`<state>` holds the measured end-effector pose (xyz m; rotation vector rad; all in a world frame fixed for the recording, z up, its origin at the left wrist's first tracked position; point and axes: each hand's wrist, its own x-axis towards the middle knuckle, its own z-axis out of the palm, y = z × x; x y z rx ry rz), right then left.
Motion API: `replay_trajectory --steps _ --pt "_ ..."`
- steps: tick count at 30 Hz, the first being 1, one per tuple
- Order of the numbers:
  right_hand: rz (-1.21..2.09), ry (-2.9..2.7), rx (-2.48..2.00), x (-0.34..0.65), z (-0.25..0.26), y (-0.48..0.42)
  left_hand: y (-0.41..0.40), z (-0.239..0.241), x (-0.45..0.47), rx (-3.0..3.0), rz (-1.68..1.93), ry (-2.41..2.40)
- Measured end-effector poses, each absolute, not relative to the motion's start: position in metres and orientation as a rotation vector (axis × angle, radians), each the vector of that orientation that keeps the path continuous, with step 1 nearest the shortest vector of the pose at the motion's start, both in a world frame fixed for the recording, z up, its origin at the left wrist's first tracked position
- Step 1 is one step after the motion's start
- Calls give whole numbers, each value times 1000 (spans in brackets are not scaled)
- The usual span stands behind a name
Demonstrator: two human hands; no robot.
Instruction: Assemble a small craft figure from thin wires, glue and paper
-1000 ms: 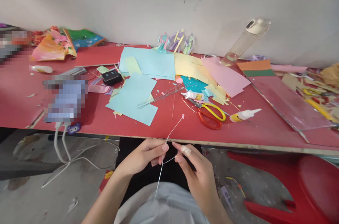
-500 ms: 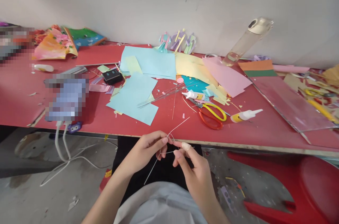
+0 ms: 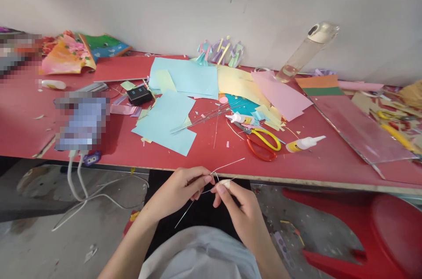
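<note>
Between my hands, just off the table's front edge, is a thin pale wire (image 3: pixel 230 165) bent into a small loop, one end sticking out to the upper right and another down to the left. My left hand (image 3: pixel 187 186) pinches it between thumb and fingers. My right hand (image 3: pixel 235 202), with a whitish wrap on its index finger, pinches the wire on the other side of the loop. The fingertips hide part of the bend. Beyond my hands lie yellow-and-red-handled scissors (image 3: pixel 262 142) and several straight wires (image 3: pixel 201 120).
Two glue bottles (image 3: pixel 305 144) lie near the scissors. Light blue paper sheets (image 3: pixel 168 120), pink paper (image 3: pixel 280 94) and scraps cover the red table (image 3: pixel 108 138). A clear bottle (image 3: pixel 298 59) leans against the wall. A red stool (image 3: pixel 395 226) stands at the right.
The wire's upper end has swung down and right. My right thumb has closed onto the index finger, nearer my left hand, and the loop looks smaller.
</note>
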<state>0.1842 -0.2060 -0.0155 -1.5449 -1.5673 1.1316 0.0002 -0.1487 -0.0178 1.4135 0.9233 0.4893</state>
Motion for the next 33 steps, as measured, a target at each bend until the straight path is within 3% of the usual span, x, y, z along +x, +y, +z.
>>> replay_trajectory --steps 12,19,33 --pt "1298 -1314 -1482 183 -25 -207 -150 -27 -1 1274 619 903" --pt "1166 -1239 -1480 182 -22 -209 -153 -25 0 1084 715 814" --pt "1071 -1364 -1471 204 -25 -210 -150 -17 -7 1243 843 1016"
